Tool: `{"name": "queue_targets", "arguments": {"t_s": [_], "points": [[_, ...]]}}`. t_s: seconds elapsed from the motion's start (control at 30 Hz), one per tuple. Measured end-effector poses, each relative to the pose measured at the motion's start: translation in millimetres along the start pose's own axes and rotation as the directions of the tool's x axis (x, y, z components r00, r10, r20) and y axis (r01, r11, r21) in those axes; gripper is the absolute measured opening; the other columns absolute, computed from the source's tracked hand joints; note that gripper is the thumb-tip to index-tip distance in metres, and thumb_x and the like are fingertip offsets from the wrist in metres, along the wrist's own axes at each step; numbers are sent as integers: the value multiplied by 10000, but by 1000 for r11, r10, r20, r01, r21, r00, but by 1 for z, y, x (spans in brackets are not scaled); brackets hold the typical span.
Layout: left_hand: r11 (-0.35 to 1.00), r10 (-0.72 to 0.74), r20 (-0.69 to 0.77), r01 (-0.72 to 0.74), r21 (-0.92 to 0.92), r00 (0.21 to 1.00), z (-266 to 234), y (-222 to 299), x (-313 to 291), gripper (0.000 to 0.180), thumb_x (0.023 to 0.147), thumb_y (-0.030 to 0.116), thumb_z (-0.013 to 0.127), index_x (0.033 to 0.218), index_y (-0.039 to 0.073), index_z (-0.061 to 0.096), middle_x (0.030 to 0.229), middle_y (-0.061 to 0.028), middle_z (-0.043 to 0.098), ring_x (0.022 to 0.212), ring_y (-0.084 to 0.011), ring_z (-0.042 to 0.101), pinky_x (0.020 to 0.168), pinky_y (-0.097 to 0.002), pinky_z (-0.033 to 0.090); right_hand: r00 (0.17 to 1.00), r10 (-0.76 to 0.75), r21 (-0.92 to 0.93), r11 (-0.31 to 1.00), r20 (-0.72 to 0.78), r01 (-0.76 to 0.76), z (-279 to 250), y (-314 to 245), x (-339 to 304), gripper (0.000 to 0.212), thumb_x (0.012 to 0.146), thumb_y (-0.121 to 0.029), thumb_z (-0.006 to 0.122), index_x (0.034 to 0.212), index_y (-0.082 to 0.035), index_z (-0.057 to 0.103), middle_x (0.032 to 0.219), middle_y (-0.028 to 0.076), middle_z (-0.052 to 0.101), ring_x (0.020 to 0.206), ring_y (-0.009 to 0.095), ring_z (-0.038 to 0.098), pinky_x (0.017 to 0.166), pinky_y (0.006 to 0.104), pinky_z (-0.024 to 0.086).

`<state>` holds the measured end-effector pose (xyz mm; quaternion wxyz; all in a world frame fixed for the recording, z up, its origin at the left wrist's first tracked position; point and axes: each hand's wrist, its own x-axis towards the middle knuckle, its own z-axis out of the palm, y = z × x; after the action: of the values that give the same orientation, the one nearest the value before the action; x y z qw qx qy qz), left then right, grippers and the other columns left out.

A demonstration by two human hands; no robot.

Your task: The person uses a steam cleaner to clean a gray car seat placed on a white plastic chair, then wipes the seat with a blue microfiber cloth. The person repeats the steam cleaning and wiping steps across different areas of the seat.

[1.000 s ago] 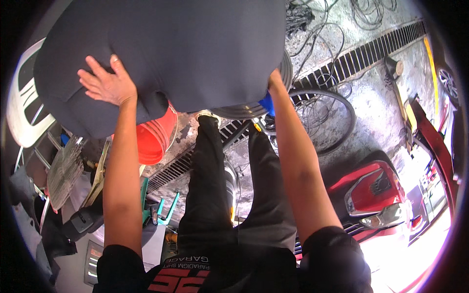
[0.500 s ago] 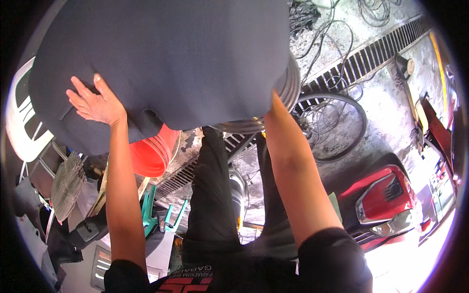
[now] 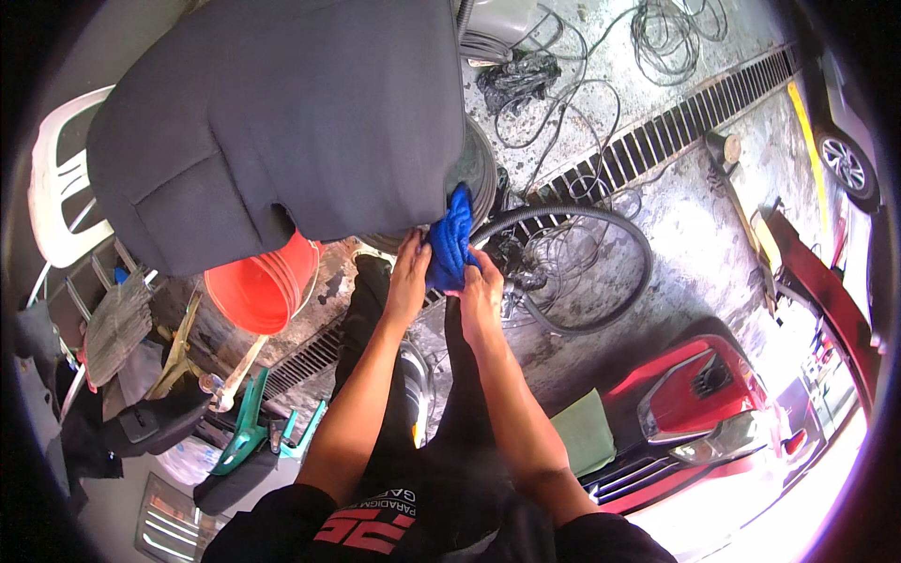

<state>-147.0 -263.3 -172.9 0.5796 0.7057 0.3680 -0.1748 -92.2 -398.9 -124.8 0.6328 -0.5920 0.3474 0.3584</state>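
Observation:
A crumpled blue cloth is between my two hands, at the near right corner of a large dark grey fabric-covered piece. My right hand has its fingers closed on the cloth's lower right side. From the left, my left hand pinches the cloth's edge, just below the rim of the grey piece. That piece lies on a round ribbed metal support, mostly hidden beneath it. A seam and a small notch show on the piece's near left part.
An orange bucket lies tipped below the piece, near a white plastic chair. A black hose loops over the floor grate among tangled cables. A red car bumper lies at the right, near a car wheel.
My left hand has left the grey piece's surface and moved right; my right hand has come back from its right edge. Both now hold a blue cloth. The view has shifted.

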Motion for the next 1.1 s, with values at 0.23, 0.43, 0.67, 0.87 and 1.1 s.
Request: {"name": "queue_targets", "arguments": {"t_s": [0.23, 0.43, 0.67, 0.87, 1.1], "points": [[335, -218, 443, 493, -803, 870, -3, -4, 39, 587, 1014, 625, 691, 1297, 110, 683, 1169, -29, 764, 1055, -179, 739, 944, -381, 606, 981, -119, -80, 988, 150, 132, -7, -10, 15, 322, 1040, -219, 571, 1200, 9, 734, 1141, 74, 671, 1033, 171, 619, 975, 310, 481], [673, -290, -98, 130, -728, 952, 26, 26, 29, 361, 954, 230, 833, 1227, 37, 695, 1109, -58, 757, 935, -154, 730, 841, -330, 600, 971, -219, 59, 972, -99, 225, 26, 15, 40, 626, 1102, -339, 667, 1597, -70, 393, 1508, 157, 460, 1294, 235, 507, 1147, 386, 426], [964, -142, -427, 27, -265, 893, 38, 24, 34, 270, 913, 200, 805, 1020, -38, 735, 955, -143, 779, 861, -215, 715, 801, -398, 570, 945, -172, 52, 980, -279, 194, 29, 29, 56, 327, 1104, -344, 671, 1093, -18, 696, 858, -20, 648, 774, 90, 565, 694, 298, 496], [963, 225, -464, -122, 241, 857, 45, 75, -29, 352, 967, 329, 805, 918, 23, 637, 858, -179, 672, 802, -361, 708, 740, -463, 559, 956, -148, 152, 970, -252, 190, 5, 45, 5, 557, 1107, -383, 643, 1538, -65, 493, 1415, 130, 555, 1261, 210, 554, 1042, 388, 500], [891, 449, -269, -448, 69, 852, -69, 108, -44, 251, 1081, 236, 653, 1222, 35, 702, 1206, -168, 712, 1082, -350, 717, 928, -433, 575, 886, -412, -97, 893, 214, 439, 20, -104, -21, 779, 895, -229, 831, 1565, -3, 505, 1376, 142, 648, 1201, 219, 650, 1076, 384, 530]]}}
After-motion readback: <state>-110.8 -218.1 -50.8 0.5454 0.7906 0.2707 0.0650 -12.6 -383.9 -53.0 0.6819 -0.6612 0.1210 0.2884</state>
